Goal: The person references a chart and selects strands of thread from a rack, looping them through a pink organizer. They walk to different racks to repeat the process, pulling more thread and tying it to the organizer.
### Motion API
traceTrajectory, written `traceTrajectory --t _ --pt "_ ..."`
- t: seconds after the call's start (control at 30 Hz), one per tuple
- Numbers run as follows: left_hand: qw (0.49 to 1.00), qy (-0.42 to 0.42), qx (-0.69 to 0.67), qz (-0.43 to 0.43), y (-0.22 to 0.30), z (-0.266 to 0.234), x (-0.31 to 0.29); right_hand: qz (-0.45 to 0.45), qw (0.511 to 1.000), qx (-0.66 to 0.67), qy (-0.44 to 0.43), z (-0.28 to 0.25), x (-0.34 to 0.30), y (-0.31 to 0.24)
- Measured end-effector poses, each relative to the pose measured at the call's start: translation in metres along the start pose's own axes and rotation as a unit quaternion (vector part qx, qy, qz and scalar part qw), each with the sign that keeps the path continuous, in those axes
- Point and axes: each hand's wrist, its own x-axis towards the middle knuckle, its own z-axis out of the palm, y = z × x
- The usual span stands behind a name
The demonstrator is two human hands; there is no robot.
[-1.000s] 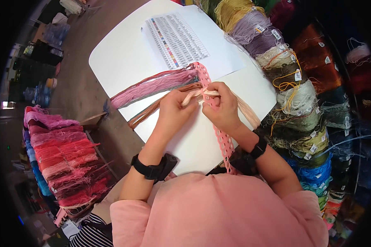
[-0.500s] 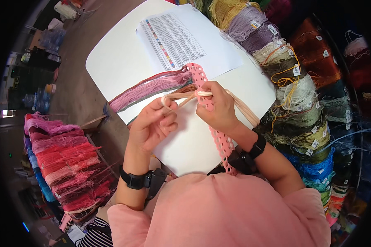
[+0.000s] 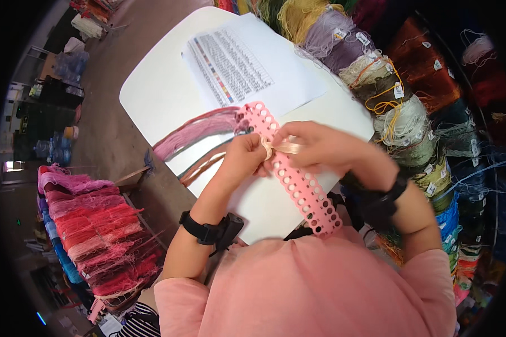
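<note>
A pink plastic strip with rows of holes runs slantwise from the table's middle toward my body. My left hand is closed at the strip's left edge, pinching a loop of cream embroidery thread. Across the strip, my right hand, slightly blurred, has the same thread drawn out between its fingers. Mauve thread hangs from holes at the strip's far end and spreads left over the tabletop. Brown thread lies nearer, partly behind my left hand.
A white table bears a printed sheet with a colour chart. Along the right side hang many tagged thread hanks. At the lower left is a rack of pink and red hanks.
My right hand has moved right, drawing the cream thread across the strip. My left hand has come in against the strip's edge. The strip's near end has swung right.
</note>
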Motion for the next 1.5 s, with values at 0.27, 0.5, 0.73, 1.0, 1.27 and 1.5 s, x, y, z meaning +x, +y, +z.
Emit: traceTrajectory --t 0.27,0.5,0.73,1.0,1.27,1.5 --pt "0.999 0.014 0.014 -0.031 0.010 0.018 0.009 -0.371 0.725 -0.302 0.495 -0.108 -0.040 -0.109" --pt "0.998 0.015 -0.038 -0.039 0.002 0.010 0.003 -0.228 0.952 -0.149 0.142 -0.007 0.029 0.032" --pt "0.900 -0.028 -0.435 0.012 -0.009 -0.007 -0.014 -0.296 0.938 -0.109 0.144 0.006 0.050 0.055" --pt "0.958 -0.011 -0.286 0.020 -0.001 0.009 -0.023 -0.302 0.906 -0.268 0.126 0.003 0.057 0.047" --pt "0.936 0.186 -0.296 -0.047 -0.005 0.012 -0.042 -0.270 0.951 -0.053 0.142 0.008 0.058 0.060" --pt "0.758 0.112 -0.642 0.034 0.003 -0.001 -0.085 -0.264 0.917 -0.195 0.228 0.009 0.053 0.053"
